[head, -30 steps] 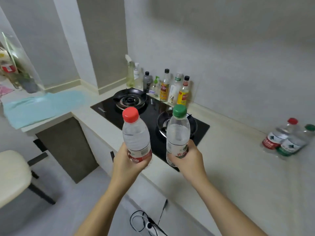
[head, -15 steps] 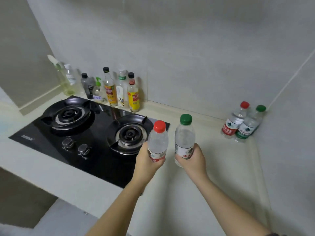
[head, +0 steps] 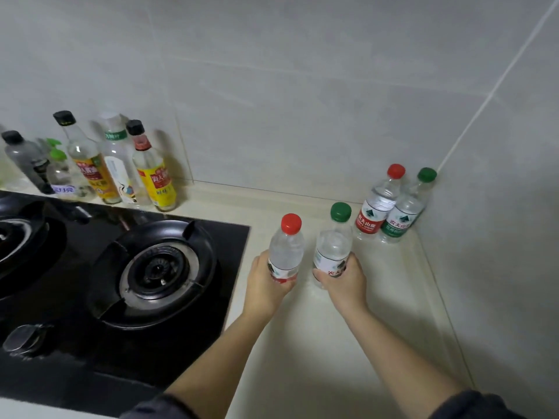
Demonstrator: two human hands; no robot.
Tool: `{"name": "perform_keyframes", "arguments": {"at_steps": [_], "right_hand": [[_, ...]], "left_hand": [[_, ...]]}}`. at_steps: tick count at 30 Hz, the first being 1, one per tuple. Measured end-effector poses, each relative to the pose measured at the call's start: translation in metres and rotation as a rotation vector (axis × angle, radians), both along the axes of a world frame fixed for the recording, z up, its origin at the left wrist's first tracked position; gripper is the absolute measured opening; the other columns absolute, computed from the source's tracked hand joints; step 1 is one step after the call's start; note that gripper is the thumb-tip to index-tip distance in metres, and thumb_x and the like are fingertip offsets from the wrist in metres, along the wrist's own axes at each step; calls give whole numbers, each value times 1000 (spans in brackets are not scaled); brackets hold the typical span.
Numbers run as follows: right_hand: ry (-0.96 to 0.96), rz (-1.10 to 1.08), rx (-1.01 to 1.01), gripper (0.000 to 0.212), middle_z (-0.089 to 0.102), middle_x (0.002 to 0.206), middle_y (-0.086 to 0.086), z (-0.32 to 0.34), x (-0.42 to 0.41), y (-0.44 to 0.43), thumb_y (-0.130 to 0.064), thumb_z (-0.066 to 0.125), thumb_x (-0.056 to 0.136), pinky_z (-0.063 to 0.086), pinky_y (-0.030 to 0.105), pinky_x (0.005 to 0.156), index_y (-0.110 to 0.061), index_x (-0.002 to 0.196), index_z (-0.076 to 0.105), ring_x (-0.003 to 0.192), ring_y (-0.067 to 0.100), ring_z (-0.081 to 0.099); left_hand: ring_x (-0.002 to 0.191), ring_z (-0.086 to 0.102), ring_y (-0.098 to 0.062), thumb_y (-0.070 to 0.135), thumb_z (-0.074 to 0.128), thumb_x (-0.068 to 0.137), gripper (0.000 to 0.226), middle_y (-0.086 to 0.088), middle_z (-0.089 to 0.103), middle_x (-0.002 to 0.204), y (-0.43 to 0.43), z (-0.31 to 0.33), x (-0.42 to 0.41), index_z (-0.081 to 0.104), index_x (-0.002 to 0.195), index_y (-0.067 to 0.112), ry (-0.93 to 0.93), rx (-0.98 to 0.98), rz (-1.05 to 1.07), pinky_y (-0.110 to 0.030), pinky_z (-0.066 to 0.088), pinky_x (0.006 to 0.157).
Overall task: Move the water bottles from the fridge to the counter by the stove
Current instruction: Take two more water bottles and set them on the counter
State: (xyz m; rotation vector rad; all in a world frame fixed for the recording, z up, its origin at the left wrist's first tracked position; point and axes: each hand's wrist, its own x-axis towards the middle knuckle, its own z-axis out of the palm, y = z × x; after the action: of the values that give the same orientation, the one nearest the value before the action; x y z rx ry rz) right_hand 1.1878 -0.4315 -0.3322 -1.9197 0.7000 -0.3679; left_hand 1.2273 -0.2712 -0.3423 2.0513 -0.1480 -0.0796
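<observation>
My left hand [head: 266, 282] grips a clear water bottle with a red cap [head: 286, 249] around its lower half. My right hand [head: 344, 281] grips a second bottle with a green cap [head: 334, 240] the same way. Both bottles are upright, side by side over the cream counter [head: 317, 343] just right of the stove; whether their bases touch the counter is hidden by my hands. In the back right corner stand two more water bottles, a red-capped one [head: 379, 204] and a green-capped one [head: 405, 210], touching each other.
A black gas stove [head: 157, 267] with two burners and knobs fills the left side. Several condiment bottles [head: 121, 164] line the tiled wall behind it. Walls close the counter at the back and on the right.
I have come closer to the counter. Both hands carried their bottles forward and right, past the stove and down toward the counter near the two bottles in the corner.
</observation>
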Motion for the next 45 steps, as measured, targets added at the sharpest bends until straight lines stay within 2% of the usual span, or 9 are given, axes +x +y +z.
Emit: {"name": "perform_keyframes", "arguments": {"at_steps": [5,8,12,19,24,31,35,38,45], "right_hand": [[-15,-10,6,52,67,103,1,-19,10,-21,-16,88,62,46,27,75,-20,105,59,92,19,64],[-41,-6,23,56,67,105,-2,-28,12,-26,-15,87,63,49,28,77,-20,110,59,94,16,65],[6,25,-25,51,63,106,1,-45,7,-32,-18,88,64,53,34,82,-22,103,57,95,19,64],[29,22,-201,42,40,86,-9,-50,14,-39,-24,89,66,33,22,65,-15,88,55,80,15,47],[77,-5,-247,44,50,90,1,-50,36,-53,-29,87,69,35,27,66,-7,97,61,78,16,47],[115,-12,-286,47,64,91,4,-54,63,-75,-41,82,71,48,35,65,-14,104,63,82,27,60],[161,-5,-319,48,58,73,-4,-50,74,-87,-44,79,75,48,35,64,-15,109,61,74,25,58],[209,4,-390,51,70,85,5,-49,81,-96,-49,76,77,52,38,67,-14,110,59,83,31,65],[340,55,-659,52,70,92,9,-36,87,-105,-58,66,84,35,32,61,-10,102,56,89,32,66]], "left_hand": [[87,58,-13,23,81,71,37,8,58,92,-22,-1,13,54,96,26,16,-7,9,-17,41,64],[92,59,-12,26,82,71,44,10,59,97,-26,-7,15,55,105,24,39,-7,17,-20,45,71],[92,58,-8,26,80,76,39,10,59,100,-19,-19,7,56,106,25,72,74,32,-16,42,71],[81,59,-9,31,78,77,27,8,63,91,-36,-23,26,58,94,24,64,169,16,-21,43,65],[81,60,-14,34,78,77,30,5,64,92,-61,-26,54,59,97,22,33,233,-16,-24,44,66],[86,60,-18,32,79,77,36,0,64,98,-89,-26,86,60,104,16,8,289,-44,-26,44,70],[87,59,-17,29,79,77,36,0,65,101,-102,-25,101,61,106,16,2,291,-74,-24,41,70],[90,60,-19,30,79,78,38,-1,65,102,-110,-24,110,61,108,15,-4,299,-85,-25,41,71],[93,62,-22,32,79,77,41,-4,66,104,-123,-24,127,62,109,13,-15,316,-83,-32,50,77]]}}
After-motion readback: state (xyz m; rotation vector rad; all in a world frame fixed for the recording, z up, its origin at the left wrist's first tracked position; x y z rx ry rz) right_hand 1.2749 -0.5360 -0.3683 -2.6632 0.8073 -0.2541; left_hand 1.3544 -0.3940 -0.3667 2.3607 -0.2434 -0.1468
